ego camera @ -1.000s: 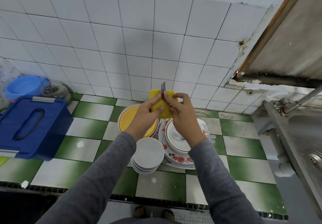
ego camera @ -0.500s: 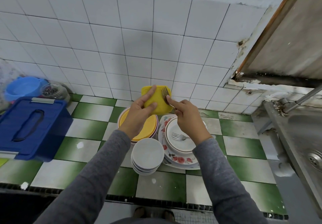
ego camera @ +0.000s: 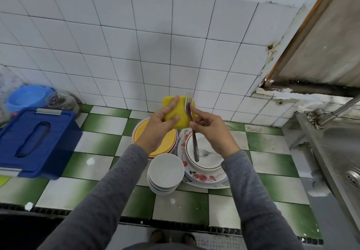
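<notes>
Wiping appears mid-way: left hand (ego camera: 157, 131) grips sponge (ego camera: 180, 116), right hand (ego camera: 211, 131) pinches fork (ego camera: 194, 144) against it; second fork (ego camera: 209, 153) and stacked plates (ego camera: 165, 170) likely remain.

Upright steel fork (ego camera: 195, 144), tines up, against yellow sponge (ego camera: 182, 113)

A person dressed in grey

The left sleeve (ego camera: 101, 197) and the right sleeve (ego camera: 251, 197) are made of the same plain grey cloth, soft, with little folds. Each one is long and runs all the way to the wrist. The left hand (ego camera: 155, 127) and the right hand (ego camera: 212, 131) are bare. Low down, the brown tips of two shoes (ego camera: 156, 237) show.
</notes>
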A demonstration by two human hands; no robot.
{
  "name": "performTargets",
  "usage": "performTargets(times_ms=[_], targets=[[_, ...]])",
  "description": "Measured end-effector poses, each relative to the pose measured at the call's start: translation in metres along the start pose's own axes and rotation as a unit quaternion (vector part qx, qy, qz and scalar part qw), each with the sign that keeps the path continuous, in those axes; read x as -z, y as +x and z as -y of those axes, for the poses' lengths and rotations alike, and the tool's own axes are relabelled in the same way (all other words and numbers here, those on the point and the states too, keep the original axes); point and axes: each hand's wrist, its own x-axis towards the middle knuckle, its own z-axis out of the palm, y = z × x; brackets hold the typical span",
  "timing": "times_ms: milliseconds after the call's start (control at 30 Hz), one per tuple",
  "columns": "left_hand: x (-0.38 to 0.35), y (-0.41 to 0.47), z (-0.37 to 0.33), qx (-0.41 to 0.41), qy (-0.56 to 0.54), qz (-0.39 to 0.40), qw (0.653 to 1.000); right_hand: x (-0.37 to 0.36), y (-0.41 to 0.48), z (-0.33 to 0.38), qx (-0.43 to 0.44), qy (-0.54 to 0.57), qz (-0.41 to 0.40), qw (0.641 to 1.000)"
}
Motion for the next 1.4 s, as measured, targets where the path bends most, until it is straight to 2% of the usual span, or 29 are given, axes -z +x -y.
performTargets(times_ms=[100,233,467,700,800,1033,1200,1400], targets=[[-0.002,-0.001,0.001,0.004,0.006,0.006,1.000,0.001,0.002,0.000,-0.009,0.026,0.001,1.000],[0.003,0.004,-0.002,-0.001,-0.026,-0.020,0.999,0.003,-0.002,-0.002,-0.027,-0.004,0.024,0.999],[0.002,0.001,0.004,-0.003,0.035,0.006,0.999,0.003,-0.001,0.001,-0.035,0.004,0.016,0.999],[0.008,0.005,-0.001,-0.012,0.033,-0.009,0.999,0.002,-0.005,0.004,-0.048,-0.024,0.033,0.998],[0.006,0.001,0.003,-0.011,0.053,0.011,0.998,-0.001,-0.003,0.005,-0.036,-0.014,0.014,0.999],[0.014,0.004,0.003,-0.016,0.031,-0.016,0.999,-0.016,-0.005,-0.001,-0.026,-0.037,-0.015,0.999],[0.014,-0.003,0.008,-0.005,0.061,0.005,0.998,-0.019,-0.001,0.004,-0.023,-0.033,-0.051,0.998],[0.023,-0.002,0.008,0.008,-0.030,-0.019,0.999,-0.024,-0.003,0.005,-0.030,-0.045,-0.016,0.998]])
